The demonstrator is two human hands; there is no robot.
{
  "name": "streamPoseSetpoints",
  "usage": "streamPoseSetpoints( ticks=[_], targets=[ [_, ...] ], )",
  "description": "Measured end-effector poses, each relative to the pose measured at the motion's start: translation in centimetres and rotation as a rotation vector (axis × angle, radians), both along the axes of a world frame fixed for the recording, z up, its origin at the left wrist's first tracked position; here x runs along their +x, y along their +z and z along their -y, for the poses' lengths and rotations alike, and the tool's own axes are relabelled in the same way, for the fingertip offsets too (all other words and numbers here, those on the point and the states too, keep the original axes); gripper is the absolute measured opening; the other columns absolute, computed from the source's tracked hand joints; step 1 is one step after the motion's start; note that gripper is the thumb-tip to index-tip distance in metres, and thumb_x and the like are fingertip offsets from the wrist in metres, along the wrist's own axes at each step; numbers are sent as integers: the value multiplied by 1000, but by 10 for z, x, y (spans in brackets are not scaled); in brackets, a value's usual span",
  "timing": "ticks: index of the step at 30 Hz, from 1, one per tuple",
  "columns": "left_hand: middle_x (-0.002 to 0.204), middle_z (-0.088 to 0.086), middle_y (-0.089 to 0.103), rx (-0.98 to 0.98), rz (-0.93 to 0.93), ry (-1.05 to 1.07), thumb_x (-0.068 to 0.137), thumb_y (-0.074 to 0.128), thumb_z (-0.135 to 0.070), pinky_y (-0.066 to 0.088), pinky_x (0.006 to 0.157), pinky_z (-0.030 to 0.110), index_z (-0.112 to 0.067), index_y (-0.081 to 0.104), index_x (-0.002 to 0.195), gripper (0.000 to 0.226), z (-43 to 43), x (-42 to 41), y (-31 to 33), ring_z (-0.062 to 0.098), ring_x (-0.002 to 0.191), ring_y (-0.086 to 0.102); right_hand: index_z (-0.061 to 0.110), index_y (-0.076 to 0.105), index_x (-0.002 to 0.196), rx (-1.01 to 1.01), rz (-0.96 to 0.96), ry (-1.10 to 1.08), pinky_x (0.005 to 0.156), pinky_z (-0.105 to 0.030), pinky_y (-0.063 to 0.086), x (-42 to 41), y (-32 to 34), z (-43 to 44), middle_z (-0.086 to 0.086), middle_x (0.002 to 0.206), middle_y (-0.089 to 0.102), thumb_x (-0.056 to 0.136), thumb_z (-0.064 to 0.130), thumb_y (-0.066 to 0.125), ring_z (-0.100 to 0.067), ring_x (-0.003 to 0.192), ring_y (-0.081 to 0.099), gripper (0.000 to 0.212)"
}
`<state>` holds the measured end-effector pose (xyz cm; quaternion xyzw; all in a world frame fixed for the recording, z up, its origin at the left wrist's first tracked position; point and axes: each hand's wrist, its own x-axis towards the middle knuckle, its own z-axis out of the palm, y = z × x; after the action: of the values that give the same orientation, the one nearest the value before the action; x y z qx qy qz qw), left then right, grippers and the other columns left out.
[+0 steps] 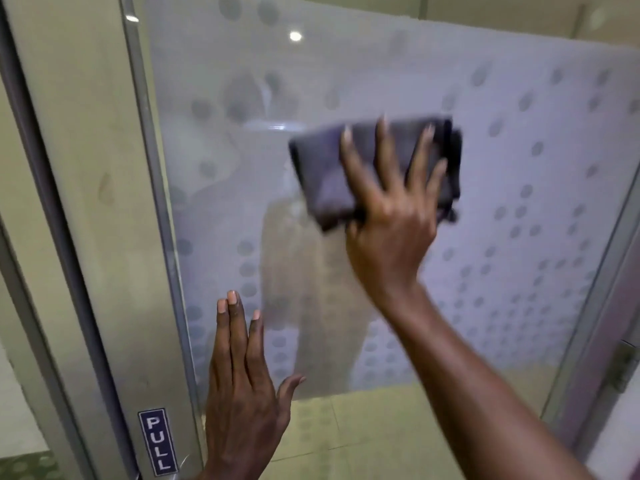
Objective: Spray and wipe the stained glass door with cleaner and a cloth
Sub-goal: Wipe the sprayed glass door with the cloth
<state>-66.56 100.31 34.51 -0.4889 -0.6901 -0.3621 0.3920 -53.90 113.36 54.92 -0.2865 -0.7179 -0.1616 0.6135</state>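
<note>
Item: dark grey folded cloth, centre of the frame, pressed flat against the frosted glass door with a grey dot pattern. Its long axis runs left to right, tilted slightly.

Right hand: grip spread, fingers fanned over the cloth's right half, palm at its lower edge; the cloth's free end extends left of the hand. Blur suggests a wipe in progress.

Left hand: lower centre-left of the frame, fingers extended and nearly together, holding nothing; it seems to brace the glass just beside the metal door stile, though contact is uncertain.

Relation: unwiped glass lies on all sides of the cloth (the right hand is the nearer).

Surface: translucent film, faint reflection at centre. A blue "PULL" label sits lower left. Tiled floor shows through the clear strip below. No cleaner bottle in view.
</note>
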Motion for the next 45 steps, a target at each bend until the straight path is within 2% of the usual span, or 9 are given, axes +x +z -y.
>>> streamPoseSetpoints(
  ticks=[3,6,12,19,23,28,35,39,45],
  targets=[
    [182,29,13,-10,7,29,87,78,-58,9,142,41,6,29,168,114,-1,2,1,45,172,12,40,44,163,-16,-7,14,132,-71,17,11,76,-16,-4,178,33,98,41,36,-53,165,16,66],
    [183,29,11,4,29,46,83,87,-54,5,142,40,5,28,169,120,-2,10,3,46,172,10,37,43,165,37,9,13,131,-74,15,16,71,-19,-7,178,32,99,33,30,-55,164,14,67],
    [184,26,10,40,-6,-34,88,87,-44,12,141,43,4,28,167,110,-25,40,23,44,173,11,33,36,168,37,39,-29,131,-70,21,29,-91,-25,-9,179,27,74,2,73,-52,166,10,105],
    [185,20,12,-58,-39,-35,76,97,-38,24,136,46,1,28,170,124,-45,50,24,40,173,11,31,44,165,-144,170,-55,122,-77,32,75,-252,-35,-9,179,29,90,-6,52,-55,164,19,84],
    [186,19,8,-68,-27,-8,71,100,-40,19,137,44,1,28,170,129,-45,51,24,39,173,10,29,49,162,-149,87,30,125,-76,28,71,-202,-42,-14,175,35,87,-2,45,-55,164,17,82],
    [184,25,10,-69,-40,12,73,99,-47,27,134,54,4,27,169,130,-48,64,27,46,172,12,28,53,159,-13,22,74,129,-74,21,67,-53,-53,-16,173,39,82,21,52,-59,161,20,77],
    [185,24,8,-34,-49,-60,75,94,-53,12,142,47,1,20,171,133,-72,80,65,42,173,7,35,45,164,53,13,52,133,-71,9,66,68,-70,-8,178,31,104,24,43,-53,165,12,61],
    [185,23,8,-38,-66,-37,74,93,-57,16,140,50,1,21,171,134,-77,79,67,42,173,8,31,41,166,70,40,48,132,-72,13,76,11,-72,-12,179,28,91,12,46,-54,165,9,77],
    [185,22,6,-42,-75,-41,73,94,-55,7,142,43,0,21,172,134,-78,75,65,41,173,7,28,41,166,-111,77,-11,128,-74,25,104,-168,-73,-13,179,27,68,-5,53,-52,166,9,105]
  ],
)
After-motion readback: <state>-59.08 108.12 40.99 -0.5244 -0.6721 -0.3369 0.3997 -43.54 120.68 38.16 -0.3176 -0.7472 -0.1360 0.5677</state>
